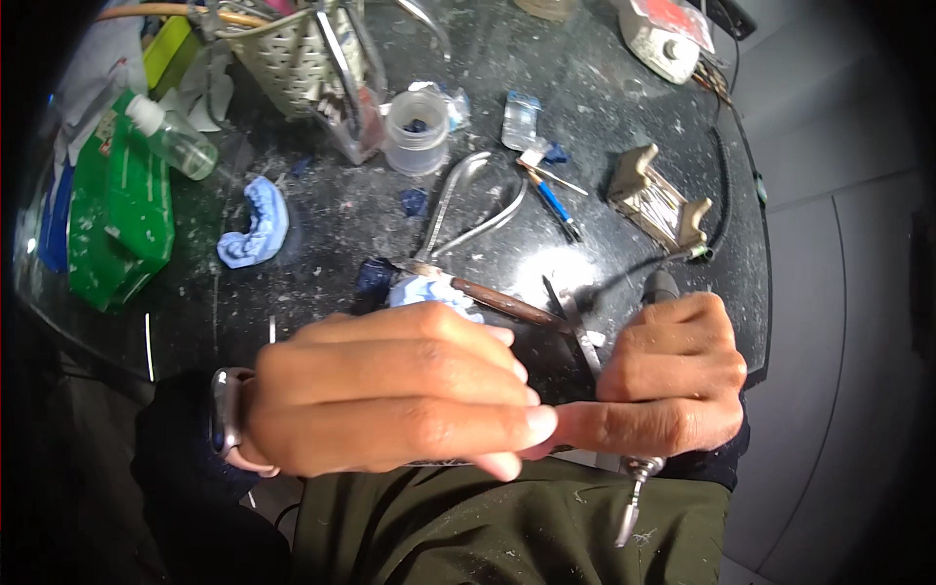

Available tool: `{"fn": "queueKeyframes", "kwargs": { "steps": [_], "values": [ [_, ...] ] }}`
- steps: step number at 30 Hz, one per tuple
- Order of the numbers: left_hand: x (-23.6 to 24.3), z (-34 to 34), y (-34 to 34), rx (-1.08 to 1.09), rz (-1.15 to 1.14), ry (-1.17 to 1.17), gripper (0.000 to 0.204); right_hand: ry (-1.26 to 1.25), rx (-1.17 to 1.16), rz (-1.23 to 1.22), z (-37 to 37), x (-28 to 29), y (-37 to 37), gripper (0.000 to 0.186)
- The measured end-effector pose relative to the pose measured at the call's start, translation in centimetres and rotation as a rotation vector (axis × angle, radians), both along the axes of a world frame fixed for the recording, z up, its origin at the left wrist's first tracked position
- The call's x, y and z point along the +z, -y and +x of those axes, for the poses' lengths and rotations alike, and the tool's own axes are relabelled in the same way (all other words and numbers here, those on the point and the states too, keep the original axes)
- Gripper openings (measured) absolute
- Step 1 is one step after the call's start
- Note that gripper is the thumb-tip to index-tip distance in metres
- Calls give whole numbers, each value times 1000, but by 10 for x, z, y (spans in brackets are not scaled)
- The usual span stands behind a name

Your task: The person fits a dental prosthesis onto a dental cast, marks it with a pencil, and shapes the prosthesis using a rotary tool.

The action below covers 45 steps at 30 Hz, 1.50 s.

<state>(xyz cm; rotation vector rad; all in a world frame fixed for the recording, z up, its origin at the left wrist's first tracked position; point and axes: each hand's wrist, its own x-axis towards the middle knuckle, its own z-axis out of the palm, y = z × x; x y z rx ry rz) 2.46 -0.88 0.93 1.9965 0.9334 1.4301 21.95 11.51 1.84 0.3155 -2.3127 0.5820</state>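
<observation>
My right hand is closed around a rotary handpiece; its cable end shows above the fist and its metal tip points down over my lap. My left hand reaches across from the left, fingers stretched but pressed together. Its fingertips meet the right thumb and index finger; anything pinched there is hidden. Just beyond the left hand lie a light-blue moulded piece and a wooden-handled tool. A flat metal blade rests beside the right hand.
Wire pliers, a blue pen-like tool and a tan holder with thin rods lie ahead. A blue dental mould, green container and spray bottle are left. Behind stand a clear cup and woven basket.
</observation>
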Motion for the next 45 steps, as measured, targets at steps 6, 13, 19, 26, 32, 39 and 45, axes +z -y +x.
{"fn": "queueKeyframes", "kwargs": {
  "steps": [6,13,19,26,32,39,45],
  "values": [
    [-11,8,-1,91,107,96,38,-22,-124,-28,0,-3,12,24],
    [-12,3,-3,19,-114,209,31,12,-101,-14,5,10,5,20],
    [-11,4,2,263,-26,154,11,13,-266,-7,-3,2,1,31],
    [-11,4,1,399,133,-215,17,425,-463,-48,-6,3,11,53],
    [-18,11,0,486,171,-231,19,409,-531,14,-7,-4,13,50],
    [-22,12,-1,448,165,-158,22,383,-533,-7,-7,-4,12,51],
    [-16,10,2,399,155,-213,25,409,-550,40,-5,-4,15,51]
  ]
}}
